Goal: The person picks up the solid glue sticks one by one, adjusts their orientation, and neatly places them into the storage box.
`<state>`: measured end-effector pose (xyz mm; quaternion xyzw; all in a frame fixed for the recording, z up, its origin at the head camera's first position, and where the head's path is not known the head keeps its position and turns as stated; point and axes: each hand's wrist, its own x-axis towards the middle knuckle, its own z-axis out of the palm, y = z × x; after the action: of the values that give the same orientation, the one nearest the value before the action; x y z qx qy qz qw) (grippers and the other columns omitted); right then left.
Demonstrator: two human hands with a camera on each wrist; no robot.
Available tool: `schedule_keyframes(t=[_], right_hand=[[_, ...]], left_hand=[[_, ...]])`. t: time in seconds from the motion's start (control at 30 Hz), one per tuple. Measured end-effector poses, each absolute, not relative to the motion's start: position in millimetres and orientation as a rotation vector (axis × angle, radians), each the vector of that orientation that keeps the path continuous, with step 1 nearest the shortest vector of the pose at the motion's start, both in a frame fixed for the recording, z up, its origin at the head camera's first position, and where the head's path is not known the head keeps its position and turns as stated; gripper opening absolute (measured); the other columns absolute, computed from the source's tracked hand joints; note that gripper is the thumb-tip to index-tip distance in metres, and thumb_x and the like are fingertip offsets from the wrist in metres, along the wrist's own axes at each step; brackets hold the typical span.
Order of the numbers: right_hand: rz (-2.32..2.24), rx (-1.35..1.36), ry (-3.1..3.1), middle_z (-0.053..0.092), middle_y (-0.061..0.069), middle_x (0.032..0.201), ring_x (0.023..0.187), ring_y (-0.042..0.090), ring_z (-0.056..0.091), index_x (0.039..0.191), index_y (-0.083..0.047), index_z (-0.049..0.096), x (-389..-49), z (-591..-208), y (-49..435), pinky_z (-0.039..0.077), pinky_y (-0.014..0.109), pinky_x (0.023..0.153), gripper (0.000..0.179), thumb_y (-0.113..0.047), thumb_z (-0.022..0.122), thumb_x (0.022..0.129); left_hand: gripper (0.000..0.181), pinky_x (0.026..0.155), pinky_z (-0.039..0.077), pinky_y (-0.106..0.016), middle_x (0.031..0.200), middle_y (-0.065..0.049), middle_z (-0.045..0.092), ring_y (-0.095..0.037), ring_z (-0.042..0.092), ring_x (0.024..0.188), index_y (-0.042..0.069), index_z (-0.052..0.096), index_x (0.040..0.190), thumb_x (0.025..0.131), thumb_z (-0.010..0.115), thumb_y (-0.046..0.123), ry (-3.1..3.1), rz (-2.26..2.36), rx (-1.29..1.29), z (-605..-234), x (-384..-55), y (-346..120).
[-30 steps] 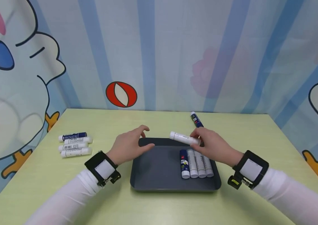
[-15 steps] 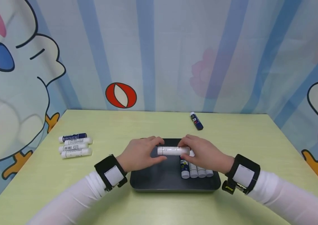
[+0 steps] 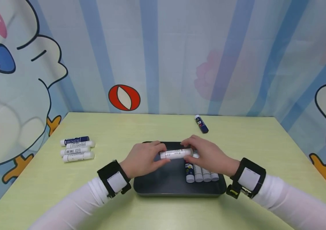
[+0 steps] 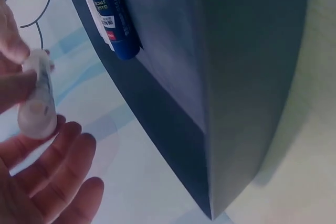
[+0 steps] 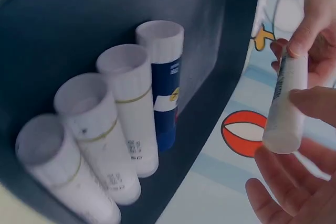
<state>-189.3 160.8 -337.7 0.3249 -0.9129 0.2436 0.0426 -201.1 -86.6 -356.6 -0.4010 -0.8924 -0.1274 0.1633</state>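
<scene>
Careful, two pinches on one glue stick

So from my remote seat, the white glue stick (image 3: 177, 154) is held up over the tray (image 3: 160, 180), left hand (image 3: 144, 160) pinching one end, right hand (image 3: 210, 156) pinching the other. My worry: if one hand lets go while the other's grip is loose, it could roll free, drop into the tray and knock the row there crooked. It looks smooth, so I wouldn't trust a fingertip hold.

Tray contents: a blue glue stick (image 3: 189, 174) and three white ones (image 3: 198, 175) side by side in its right part. Left of the tray lies a bunch of four (image 3: 77, 150); beyond its back right, a lone blue stick (image 3: 201, 124).
</scene>
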Motion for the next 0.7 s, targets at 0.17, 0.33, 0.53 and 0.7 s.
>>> schedule_keyframes(t=[0.17, 0.33, 0.53, 0.7], right_hand=[[1.339, 0.667, -2.798, 0.049, 0.011, 0.122, 0.098, 0.02, 0.055, 0.133, -0.009, 0.039, -198.3, -339.6, 159.9, 0.046, 0.033, 0.075, 0.056, -0.036, 0.057, 0.087], [1.94, 0.342, -2.682, 0.049, 0.017, 0.123, 0.102, 0.025, 0.055, 0.131, -0.001, 0.039, -200.7, -344.7, 154.6, 0.045, 0.038, 0.08, 0.059, -0.041, 0.052, 0.089], [2.352, 0.21, -2.459, 0.05, 0.017, 0.121, 0.107, 0.028, 0.052, 0.128, 0.002, 0.04, -194.1, -347.2, 141.3, 0.042, 0.036, 0.086, 0.058, -0.041, 0.05, 0.091], [2.428, 0.09, -2.344, 0.051, 0.017, 0.115, 0.099, 0.023, 0.055, 0.124, 0.005, 0.043, -192.6, -347.1, 131.1, 0.042, 0.033, 0.086, 0.051, -0.033, 0.051, 0.091]], left_hand=[[0.027, 0.048, 0.036, -0.021, 0.068, 0.012, 0.049, -0.002, 0.042, 0.056, 0.019, 0.056, 0.087, 0.082, 0.06, 0.045, -2.589, -0.501, -1.011, -357.7, -197.9, -83.9], [0.028, 0.046, 0.036, -0.022, 0.063, 0.013, 0.046, -0.003, 0.041, 0.052, 0.019, 0.056, 0.083, 0.082, 0.06, 0.046, -2.635, -0.59, -0.871, -359.5, -193.3, -80.3], [0.029, 0.045, 0.035, -0.021, 0.062, 0.013, 0.046, -0.003, 0.041, 0.053, 0.017, 0.056, 0.082, 0.081, 0.062, 0.045, -2.578, -0.616, -0.829, -357.1, -187.4, -73.2], [0.03, 0.042, 0.032, -0.021, 0.058, 0.012, 0.041, -0.004, 0.039, 0.049, 0.018, 0.052, 0.078, 0.08, 0.063, 0.046, -2.569, -0.589, -0.83, -356.3, -183.9, -68.7]])
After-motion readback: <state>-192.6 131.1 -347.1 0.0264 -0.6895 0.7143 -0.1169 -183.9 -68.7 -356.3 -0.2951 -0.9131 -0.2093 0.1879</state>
